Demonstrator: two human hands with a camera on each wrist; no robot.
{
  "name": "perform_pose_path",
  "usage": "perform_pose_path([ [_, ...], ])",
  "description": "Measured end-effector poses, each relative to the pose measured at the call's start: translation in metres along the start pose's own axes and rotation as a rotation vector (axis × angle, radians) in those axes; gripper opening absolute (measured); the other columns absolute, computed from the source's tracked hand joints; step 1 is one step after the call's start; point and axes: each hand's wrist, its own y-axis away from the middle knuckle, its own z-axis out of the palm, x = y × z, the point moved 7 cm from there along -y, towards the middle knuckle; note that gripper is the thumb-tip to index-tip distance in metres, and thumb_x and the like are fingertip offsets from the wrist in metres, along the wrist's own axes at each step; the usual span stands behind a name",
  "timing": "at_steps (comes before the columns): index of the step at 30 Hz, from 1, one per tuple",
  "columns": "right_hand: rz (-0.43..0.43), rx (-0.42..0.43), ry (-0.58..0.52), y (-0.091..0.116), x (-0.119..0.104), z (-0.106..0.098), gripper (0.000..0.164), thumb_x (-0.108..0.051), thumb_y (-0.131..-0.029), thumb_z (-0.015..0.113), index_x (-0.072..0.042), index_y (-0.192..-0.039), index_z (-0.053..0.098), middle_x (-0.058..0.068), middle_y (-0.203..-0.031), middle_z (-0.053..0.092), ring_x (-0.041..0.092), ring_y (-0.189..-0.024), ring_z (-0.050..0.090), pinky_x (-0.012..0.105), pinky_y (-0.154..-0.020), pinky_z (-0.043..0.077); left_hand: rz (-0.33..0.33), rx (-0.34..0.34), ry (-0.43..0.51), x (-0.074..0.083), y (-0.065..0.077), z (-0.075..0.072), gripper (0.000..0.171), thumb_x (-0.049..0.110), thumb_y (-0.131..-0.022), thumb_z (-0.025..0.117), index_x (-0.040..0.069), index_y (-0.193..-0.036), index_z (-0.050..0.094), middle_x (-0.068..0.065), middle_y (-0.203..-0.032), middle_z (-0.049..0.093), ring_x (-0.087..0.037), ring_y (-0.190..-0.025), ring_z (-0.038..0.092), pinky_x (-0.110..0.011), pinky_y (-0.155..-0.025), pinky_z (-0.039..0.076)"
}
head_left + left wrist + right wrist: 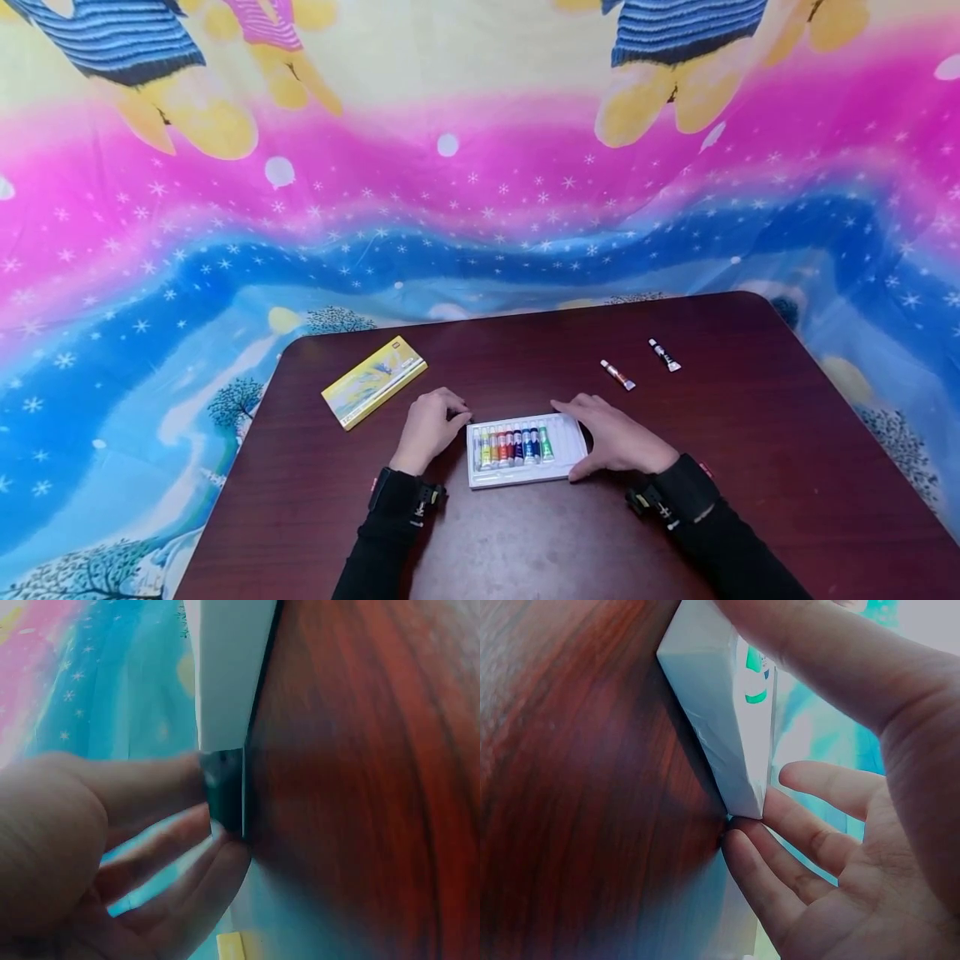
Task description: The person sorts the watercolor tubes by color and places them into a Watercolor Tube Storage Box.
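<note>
A white tray [517, 477] lies on the table with a row of several small coloured paint tubes [517, 446] in it; its right part shows bare slots. At the tray's left far corner, my left hand [429, 427] pinches a small dark green thing [225, 791] between thumb and fingers; the fingers hide much of it. My right hand [618, 437] spans the tray's right end. Its thumb [817, 652] lies at the near edge and its fingertips [742, 840] touch the far corner.
A yellow box [375, 382] with a picture on it lies behind the left hand. An orange-brown paint tube [618, 375] and a black paint tube [664, 354] lie at the back right. The dark wooden table [525, 550] ends at a printed cloth [465, 192] behind.
</note>
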Motion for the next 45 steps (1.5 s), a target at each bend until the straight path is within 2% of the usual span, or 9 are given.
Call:
perform_pose_path([
  [4,0.003,-0.001,0.005,0.0,0.0,0.0,0.107,-0.041,-0.067,0.098,-0.01,-0.156,0.047,0.006,-0.133,0.056,0.02,-0.114,0.05,0.041,-0.093,0.052,-0.033,0.03,0.066,-0.004,0.001,-0.002,0.008,0.006,-0.09,0.079,0.014,-0.092,0.081,-0.002,-0.101,0.07,-0.019,-0.089,0.069,-0.036,-0.08,0.059],
  [8,0.008,0.0,0.004,-0.001,0.001,0.0,0.107,-0.041,-0.067,0.098,-0.01,-0.156,0.047,0.006,-0.133,0.056,0.02,-0.115,0.05,0.041,-0.093,0.052,-0.057,0.002,0.132,-0.007,0.0,0.001,0.013,0.001,-0.089,0.078,0.012,-0.097,0.077,-0.004,-0.1,0.066,-0.018,-0.088,0.068,-0.035,-0.081,0.06],
  [17,0.01,-0.004,-0.005,-0.002,0.0,0.001,0.107,-0.04,-0.067,0.098,-0.01,-0.156,0.047,0.006,-0.133,0.056,0.02,-0.115,0.05,0.042,-0.094,0.052,-0.089,-0.084,0.143,-0.01,0.0,0.005,0.051,-0.003,-0.093,0.073,0.012,-0.14,0.065,-0.014,-0.134,0.064,-0.025,-0.098,0.07,-0.04,-0.085,0.06],
  [22,-0.002,-0.001,-0.006,-0.002,-0.001,0.0,0.107,-0.04,-0.068,0.098,-0.01,-0.156,0.047,0.007,-0.133,0.056,0.021,-0.114,0.05,0.041,-0.093,0.052,-0.077,-0.05,0.106,-0.008,-0.002,-0.004,0.052,-0.004,-0.095,0.069,0.012,-0.143,0.063,-0.014,-0.124,0.071,-0.027,-0.101,0.068,-0.042,-0.085,0.057],
  [27,0.009,-0.005,-0.003,-0.001,0.0,0.0,0.106,-0.04,-0.068,0.098,-0.011,-0.156,0.047,0.007,-0.133,0.056,0.021,-0.115,0.05,0.042,-0.092,0.052,-0.083,-0.041,0.273,-0.001,-0.003,-0.009,0.057,0.001,-0.095,0.073,0.017,-0.147,0.059,-0.01,-0.112,0.07,-0.02,-0.092,0.07,-0.035,-0.079,0.06],
  [32,0.014,-0.008,-0.005,-0.002,0.0,0.001,0.106,-0.04,-0.068,0.098,-0.011,-0.156,0.047,0.007,-0.134,0.056,0.022,-0.116,0.05,0.042,-0.092,0.051,-0.055,-0.043,0.48,0.023,-0.002,-0.006,0.057,0.011,-0.089,0.082,0.017,-0.143,0.062,-0.007,-0.104,0.073,-0.016,-0.085,0.072,-0.031,-0.076,0.061],
  [36,-0.001,-0.004,-0.013,-0.004,-0.001,0.003,0.104,-0.04,-0.07,0.097,-0.01,-0.156,0.047,0.007,-0.133,0.056,0.022,-0.116,0.05,0.043,-0.094,0.05,0.0,-0.063,0.523,0.053,0.0,0.011,0.059,0.017,-0.085,0.087,0.016,-0.14,0.065,-0.004,-0.101,0.075,-0.01,-0.079,0.071,-0.026,-0.073,0.06],
  [41,-0.029,0.012,-0.016,-0.005,-0.004,0.004,0.102,-0.041,-0.07,0.096,-0.009,-0.154,0.049,0.006,-0.129,0.057,0.021,-0.115,0.051,0.042,-0.093,0.05,0.062,-0.081,0.447,0.089,0.004,0.034,0.059,0.015,-0.082,0.089,0.009,-0.136,0.068,-0.004,-0.096,0.075,-0.004,-0.073,0.069,-0.019,-0.07,0.057],
  [45,-0.037,0.02,-0.02,-0.005,-0.003,0.004,0.102,-0.04,-0.069,0.097,-0.01,-0.154,0.05,0.004,-0.126,0.058,0.02,-0.113,0.051,0.04,-0.092,0.049,0.108,-0.061,0.294,0.108,0.006,0.044,0.055,0.015,-0.079,0.091,0.006,-0.13,0.071,-0.002,-0.088,0.074,0.002,-0.069,0.066,-0.012,-0.065,0.052],
])
